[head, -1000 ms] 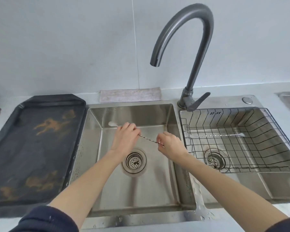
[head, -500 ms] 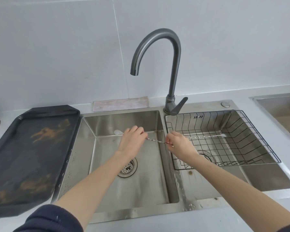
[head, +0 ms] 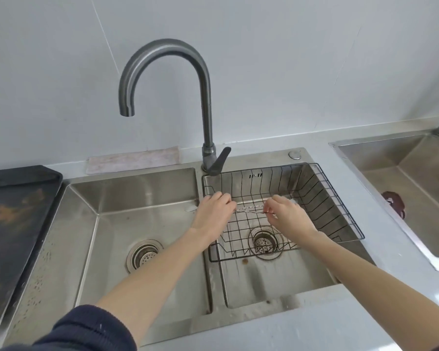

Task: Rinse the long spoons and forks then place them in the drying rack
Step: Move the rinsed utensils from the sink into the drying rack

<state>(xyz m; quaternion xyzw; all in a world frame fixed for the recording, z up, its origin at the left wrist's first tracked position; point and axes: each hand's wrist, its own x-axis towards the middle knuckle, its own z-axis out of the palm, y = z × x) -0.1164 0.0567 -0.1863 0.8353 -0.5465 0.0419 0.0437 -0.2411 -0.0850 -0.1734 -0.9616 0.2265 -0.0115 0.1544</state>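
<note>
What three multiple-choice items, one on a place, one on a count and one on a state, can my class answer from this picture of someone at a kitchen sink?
1. Where does the wire drying rack sit?
A. in the left basin
B. in the right basin
C. on the black tray

2. How many hands hold the long spoon?
A. none
B. one
C. two

3. What is the tap doing?
A. running hard
B. giving no visible water
C. lying detached in the basin

Answers:
1 B: the rack stands in the right basin, over its drain.
2 C: the left hand and right hand each hold an end.
3 B: no stream shows below the spout.
</note>
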